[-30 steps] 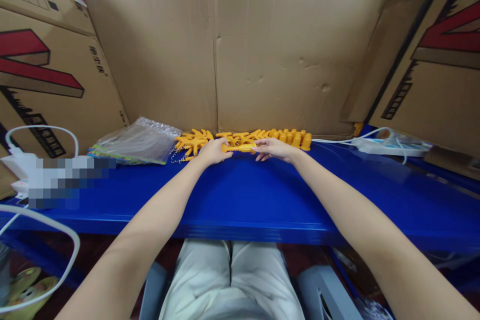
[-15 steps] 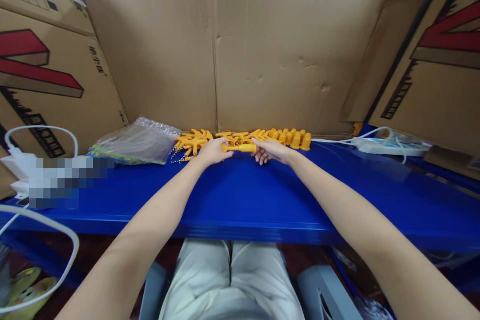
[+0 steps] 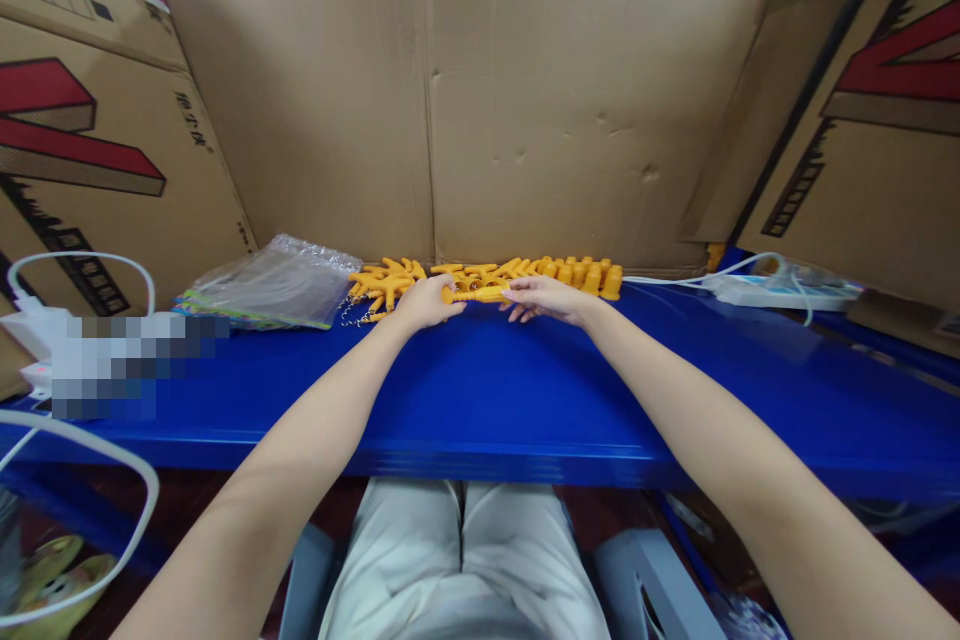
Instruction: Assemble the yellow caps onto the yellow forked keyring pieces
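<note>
My left hand (image 3: 426, 302) and my right hand (image 3: 546, 297) meet at the far side of the blue table (image 3: 480, 390), both closed on one yellow plastic piece (image 3: 480, 294) held lengthwise between them. Behind it lies a pile of yellow claw-shaped parts (image 3: 386, 281). A row of upright yellow caps (image 3: 589, 275) stands to the right, along the cardboard wall (image 3: 480, 110).
A stack of clear plastic bags (image 3: 274, 285) lies at the left of the pile. A white power strip with cables (image 3: 772, 292) lies at the far right. White cable and a blurred white object (image 3: 105, 360) sit at the left. Cardboard boxes wall in both sides.
The hands have stayed almost in place. My right hand's fingers have shifted slightly along the yellow piece.
</note>
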`<state>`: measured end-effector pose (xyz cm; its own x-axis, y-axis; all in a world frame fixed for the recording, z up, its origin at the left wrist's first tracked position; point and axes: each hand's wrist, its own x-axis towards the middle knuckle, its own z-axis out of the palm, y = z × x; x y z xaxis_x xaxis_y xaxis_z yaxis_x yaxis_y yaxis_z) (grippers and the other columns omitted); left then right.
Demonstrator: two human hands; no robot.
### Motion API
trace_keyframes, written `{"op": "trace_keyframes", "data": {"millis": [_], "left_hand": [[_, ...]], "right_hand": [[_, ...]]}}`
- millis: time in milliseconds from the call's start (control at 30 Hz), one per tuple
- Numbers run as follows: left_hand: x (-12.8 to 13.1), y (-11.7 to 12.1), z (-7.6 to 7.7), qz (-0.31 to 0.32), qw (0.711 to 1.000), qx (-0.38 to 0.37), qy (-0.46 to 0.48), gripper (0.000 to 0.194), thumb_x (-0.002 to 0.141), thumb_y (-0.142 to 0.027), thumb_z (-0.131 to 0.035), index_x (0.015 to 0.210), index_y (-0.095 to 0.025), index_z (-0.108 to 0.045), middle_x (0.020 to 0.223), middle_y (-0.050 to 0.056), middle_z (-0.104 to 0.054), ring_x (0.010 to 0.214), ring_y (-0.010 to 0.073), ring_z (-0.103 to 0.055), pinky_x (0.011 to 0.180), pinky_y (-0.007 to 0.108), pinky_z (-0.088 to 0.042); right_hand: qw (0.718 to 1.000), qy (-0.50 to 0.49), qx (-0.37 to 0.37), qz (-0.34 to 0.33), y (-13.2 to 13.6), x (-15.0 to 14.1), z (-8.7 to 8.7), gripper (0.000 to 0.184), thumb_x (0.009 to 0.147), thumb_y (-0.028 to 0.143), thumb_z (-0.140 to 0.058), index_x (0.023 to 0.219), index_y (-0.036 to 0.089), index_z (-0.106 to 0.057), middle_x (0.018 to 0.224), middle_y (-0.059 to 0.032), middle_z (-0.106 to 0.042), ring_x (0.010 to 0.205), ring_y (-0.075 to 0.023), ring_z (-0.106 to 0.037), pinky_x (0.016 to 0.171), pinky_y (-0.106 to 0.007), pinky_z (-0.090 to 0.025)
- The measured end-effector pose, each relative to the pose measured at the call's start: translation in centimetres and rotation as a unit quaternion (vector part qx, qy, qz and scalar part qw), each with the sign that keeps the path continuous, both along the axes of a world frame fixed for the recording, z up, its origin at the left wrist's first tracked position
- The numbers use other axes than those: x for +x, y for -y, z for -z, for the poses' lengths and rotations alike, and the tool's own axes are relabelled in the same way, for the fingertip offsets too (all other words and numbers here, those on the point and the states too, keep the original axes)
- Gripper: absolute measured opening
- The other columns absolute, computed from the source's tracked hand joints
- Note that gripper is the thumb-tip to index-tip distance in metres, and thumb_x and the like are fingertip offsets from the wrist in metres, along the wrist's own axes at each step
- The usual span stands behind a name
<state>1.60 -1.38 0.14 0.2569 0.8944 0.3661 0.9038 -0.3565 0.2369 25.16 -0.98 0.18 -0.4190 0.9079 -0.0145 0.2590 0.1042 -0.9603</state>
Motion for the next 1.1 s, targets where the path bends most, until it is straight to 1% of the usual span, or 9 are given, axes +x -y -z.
{"op": "trace_keyframes", "data": {"millis": [167, 300, 433, 567, 700, 800, 900, 967, 1100], "left_hand": [[0.0, -0.1, 0.1, 0.002, 1.000, 0.005, 0.003, 0.033, 0.074, -0.045, -0.064, 0.096, -0.021, -0.062, 0.092, 0.005, -0.069, 0.088, 0.0228, -0.063, 0.075, 0.029, -0.044], [0.0, -0.2, 0.2, 0.006, 1.000, 0.008, 0.004, 0.033, 0.074, -0.045, -0.065, 0.097, -0.021, -0.063, 0.091, 0.005, -0.069, 0.088, 0.0231, -0.063, 0.075, 0.029, -0.044], [0.0, -0.1, 0.2, 0.016, 1.000, 0.004, 0.005, 0.034, 0.075, -0.046, -0.065, 0.097, -0.021, -0.063, 0.090, 0.004, -0.069, 0.089, 0.0224, -0.063, 0.074, 0.028, -0.044], [-0.1, 0.2, 0.2, 0.054, 0.998, -0.008, 0.025, 0.057, 0.076, -0.048, -0.065, 0.125, -0.021, -0.054, 0.087, 0.003, -0.069, 0.086, 0.0214, -0.064, 0.075, 0.028, -0.045], [0.0, 0.4, 0.2, 0.069, 0.995, -0.018, 0.068, 0.087, 0.076, -0.050, -0.065, 0.148, -0.017, -0.028, 0.084, 0.003, -0.068, 0.079, 0.0200, -0.064, 0.072, 0.028, -0.045], [0.0, 0.2, 0.3, 0.056, 0.997, -0.019, 0.056, 0.064, 0.080, -0.044, -0.060, 0.137, -0.017, -0.047, 0.084, 0.004, -0.069, 0.077, 0.0191, -0.064, 0.071, 0.028, -0.046], [0.0, -0.1, 0.5, 0.055, 0.998, -0.031, 0.014, 0.032, 0.082, -0.037, -0.056, 0.105, -0.018, -0.068, 0.078, 0.004, -0.069, 0.074, 0.0181, -0.063, 0.069, 0.027, -0.046], [0.1, -0.2, 0.5, 0.062, 0.998, -0.032, 0.004, 0.027, 0.081, -0.035, -0.055, 0.094, -0.018, -0.071, 0.075, 0.004, -0.069, 0.071, 0.0176, -0.062, 0.067, 0.027, -0.045], [0.2, -0.3, 0.5, 0.071, 0.997, -0.032, 0.005, 0.027, 0.081, -0.033, -0.054, 0.092, -0.018, -0.073, 0.074, 0.004, -0.069, 0.068, 0.0170, -0.061, 0.066, 0.027, -0.045]], "right_hand": [[1.000, -0.011, -0.024, 0.011, 0.2, -0.2, -0.1, 0.028, 0.089, 0.039, -0.063, 0.079, 0.013, -0.064, 0.076, -0.0084, -0.071, 0.059, -0.0103, -0.065, 0.052, -0.017, -0.052], [0.997, -0.047, -0.057, 0.015, 0.5, -0.5, -0.2, 0.020, 0.092, 0.031, -0.058, 0.084, 0.013, -0.064, 0.082, -0.0080, -0.072, 0.062, -0.0112, -0.067, 0.053, -0.018, -0.053], [0.985, -0.129, -0.111, 0.029, 0.7, -1.0, -0.4, 0.011, 0.093, 0.020, -0.054, 0.089, 0.014, -0.062, 0.080, -0.0066, -0.071, 0.067, -0.0120, -0.068, 0.065, -0.022, -0.057], [0.971, -0.204, -0.106, 0.068, 0.7, -1.4, -0.9, 0.009, 0.091, 0.013, -0.053, 0.088, 0.016, -0.061, 0.078, -0.0049, -0.070, 0.070, -0.0122, -0.068, 0.074, -0.025, -0.057], [0.960, -0.246, -0.048, 0.124, 0.0, -0.6, -1.6, 0.006, 0.088, 0.013, -0.055, 0.087, 0.018, -0.059, 0.084, -0.0061, -0.070, 0.068, -0.0119, -0.066, 0.079, -0.027, -0.057], [0.940, -0.272, 0.054, 0.197, -1.0, 0.7, -1.9, 0.009, 0.082, 0.016, -0.060, 0.084, 0.021, -0.053, 0.085, -0.0036, -0.067, 0.072, -0.0127, -0.066, 0.079, -0.028, -0.057], [0.913, -0.245, 0.179, 0.271, -2.3, 2.2, -1.7, 0.019, 0.076, 0.022, -0.064, 0.088, 0.023, -0.049, 0.093, -0.0018, -0.065, 0.079, -0.0137, -0.067, 0.077, -0.028, -0.056], [0.899, -0.205, 0.229, 0.311, -3.2, 2.8, -1.4, 0.023, 0.074, 0.026, -0.063, 0.092, 0.023, -0.049, 0.098, -0.0020, -0.064, 0.082, -0.0137, -0.067, 0.076, -0.027, -0.055], [0.878, -0.131, 0.281, 0.365, -4.5, 3.0, -1.1, 0.027, 0.072, 0.025, -0.060, 0.097, 0.022, -0.050, 0.102, -0.0046, -0.062, 0.090, -0.0163, -0.065, 0.081, -0.030, -0.053]]}}
